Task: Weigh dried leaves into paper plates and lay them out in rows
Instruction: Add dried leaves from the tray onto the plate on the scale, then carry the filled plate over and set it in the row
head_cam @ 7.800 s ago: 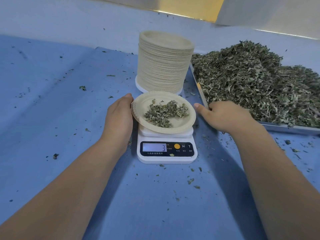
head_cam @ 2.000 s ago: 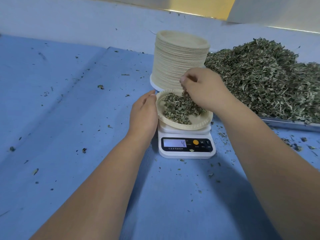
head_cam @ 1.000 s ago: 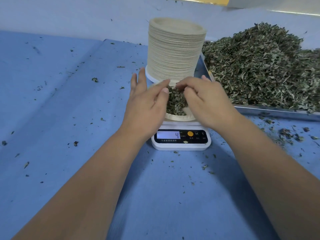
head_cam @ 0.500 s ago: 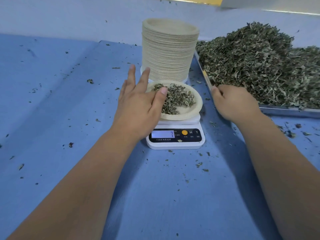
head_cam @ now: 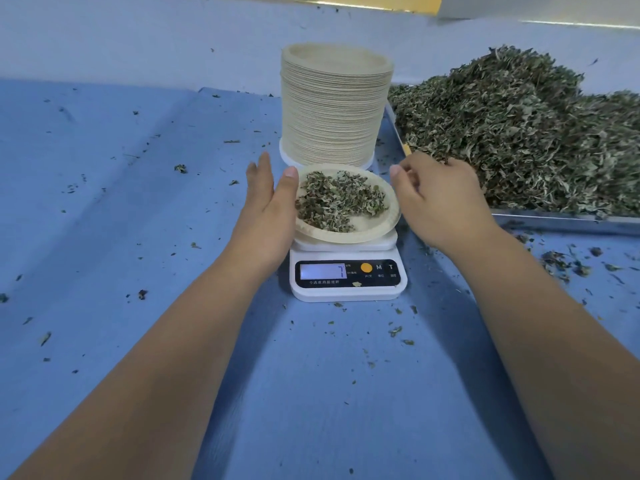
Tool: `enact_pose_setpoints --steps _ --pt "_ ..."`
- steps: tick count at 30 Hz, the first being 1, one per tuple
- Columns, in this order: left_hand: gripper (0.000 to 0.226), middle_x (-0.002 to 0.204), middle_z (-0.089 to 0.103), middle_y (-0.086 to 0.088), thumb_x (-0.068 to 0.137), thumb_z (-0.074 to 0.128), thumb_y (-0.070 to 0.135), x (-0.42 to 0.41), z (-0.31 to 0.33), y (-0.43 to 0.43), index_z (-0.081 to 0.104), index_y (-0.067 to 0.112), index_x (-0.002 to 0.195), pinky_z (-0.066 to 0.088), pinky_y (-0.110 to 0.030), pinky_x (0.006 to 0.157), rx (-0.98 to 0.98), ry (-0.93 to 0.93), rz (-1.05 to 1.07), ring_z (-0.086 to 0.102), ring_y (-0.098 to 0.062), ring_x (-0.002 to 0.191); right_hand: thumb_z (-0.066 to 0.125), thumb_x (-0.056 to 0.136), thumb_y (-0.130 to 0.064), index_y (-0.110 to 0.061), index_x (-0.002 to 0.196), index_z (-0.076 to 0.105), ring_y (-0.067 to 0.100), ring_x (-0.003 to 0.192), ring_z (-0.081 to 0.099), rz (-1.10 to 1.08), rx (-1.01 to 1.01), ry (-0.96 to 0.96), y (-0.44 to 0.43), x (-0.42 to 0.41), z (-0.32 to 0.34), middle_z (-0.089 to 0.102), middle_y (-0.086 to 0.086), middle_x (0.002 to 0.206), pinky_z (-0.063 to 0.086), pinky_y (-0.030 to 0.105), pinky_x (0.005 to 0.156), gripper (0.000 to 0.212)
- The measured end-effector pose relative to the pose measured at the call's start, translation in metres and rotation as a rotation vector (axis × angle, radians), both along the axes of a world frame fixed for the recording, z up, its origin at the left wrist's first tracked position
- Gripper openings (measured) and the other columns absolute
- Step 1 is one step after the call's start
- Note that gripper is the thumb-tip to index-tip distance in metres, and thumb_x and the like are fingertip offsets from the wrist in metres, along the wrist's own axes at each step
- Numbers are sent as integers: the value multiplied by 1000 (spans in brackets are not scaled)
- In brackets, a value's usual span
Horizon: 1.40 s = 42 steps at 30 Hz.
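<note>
My left hand (head_cam: 270, 209) lies flat, fingers straight, along the left rim of the paper plate (head_cam: 349, 235), thumb tip touching its edge. My right hand (head_cam: 440, 199) sits just beside the right rim with its fingers curled under. I cannot tell whether they hold a pinch of leaves. The plate rests on the scale (head_cam: 346, 289), overhanging the platform, with a loose portion of dried leaves (head_cam: 339, 200) in it.

The worry is my thumb: any lean on that rim would falsify the reading, and the display (head_cam: 323, 270) is too blurred to trust from here. The plate is light and overhangs, so lifting from one side could tip it, and a quick slide would shed flakes.

The tall stack of plates (head_cam: 334, 105) stands right behind the scale, crowding the plate's far rim. The metal tray (head_cam: 554, 220) with its heap of leaves (head_cam: 519, 133) hems in the right. Crumbs litter the blue cloth (head_cam: 138, 220), and no finished plates show on it.
</note>
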<state>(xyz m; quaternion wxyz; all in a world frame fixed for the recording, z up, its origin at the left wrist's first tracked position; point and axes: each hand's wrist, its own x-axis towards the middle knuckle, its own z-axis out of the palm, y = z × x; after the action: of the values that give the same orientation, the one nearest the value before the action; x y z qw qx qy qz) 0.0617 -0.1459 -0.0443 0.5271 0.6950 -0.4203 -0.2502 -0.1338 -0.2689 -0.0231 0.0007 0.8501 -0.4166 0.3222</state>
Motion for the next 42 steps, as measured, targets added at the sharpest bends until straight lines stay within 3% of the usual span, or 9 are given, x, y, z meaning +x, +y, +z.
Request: enact_pose_setpoints --steps 8,12,15,19,22,26,31,39,42 --pt "65 154 49 10 93 38 63 4 1 -8 52 31 147 29 -46 123 22 361 68 43 -13 144 34 107 -46 -33 84 50 3 65 51 78 270 -24 15 12 0 53 -7 57 6 49 126 30" --pt "17 92 62 0 95 47 27 13 16 -8 59 19 86 49 -40 78 -126 597 265 58 -18 86 39 102 -55 -28 98 51 1 75 57 168 316 -77 33 24 7 60 -4 61 13 49 124 29" --pt "24 84 63 -4 93 48 12 28 26 0 62 20 75 47 -39 73 -169 705 379 58 -21 76 48 95 -61 -33 98 48 -6 93 56 258 360 -49 48 32 13 68 3 77 13 43 123 29" --pt "42 72 69 -1 93 47 7 67 39 19 72 18 61 53 -40 71 -201 661 435 63 -23 69 56 83 -72 -41 99 53 -2 107 51 393 411 40 64 56 20 69 -2 102 23 30 112 35" --pt "32 96 74 -6 96 46 8 104 46 40 74 19 86 60 -44 85 -230 637 498 71 -27 87 59 74 -77 -45 101 55 4 104 51 502 437 73 78 93 25 61 -14 107 41 31 86 42" --pt "43 89 58 -10 89 46 6 156 44 77 66 18 54 45 -41 74 -204 546 561 53 -23 78 66 76 -73 -41 101 59 -13 77 51 596 401 138 93 157 26 59 -24 92 38 24 65 41" --pt "23 98 68 -8 93 48 17 233 36 116 71 20 95 48 -37 77 -199 524 761 60 -26 85 59 81 -76 -40 103 52 -2 65 49 678 390 160 111 250 5 55 -16 86 34 26 58 42" --pt "13 95 57 -10 90 42 20 361 3 154 51 13 85 41 -41 72 -51 359 928 51 -28 81 51 90 -71 -29 109 48 28 105 56 666 309 273 136 414 -38 60 -1 102 45 42 88 46" --pt "21 113 65 -24 97 41 14 409 2 161 56 11 83 49 -49 86 73 33 908 61 -41 103 50 91 -70 -24 121 50 32 115 55 640 267 298 143 473 -40 64 6 118 44 48 98 55"
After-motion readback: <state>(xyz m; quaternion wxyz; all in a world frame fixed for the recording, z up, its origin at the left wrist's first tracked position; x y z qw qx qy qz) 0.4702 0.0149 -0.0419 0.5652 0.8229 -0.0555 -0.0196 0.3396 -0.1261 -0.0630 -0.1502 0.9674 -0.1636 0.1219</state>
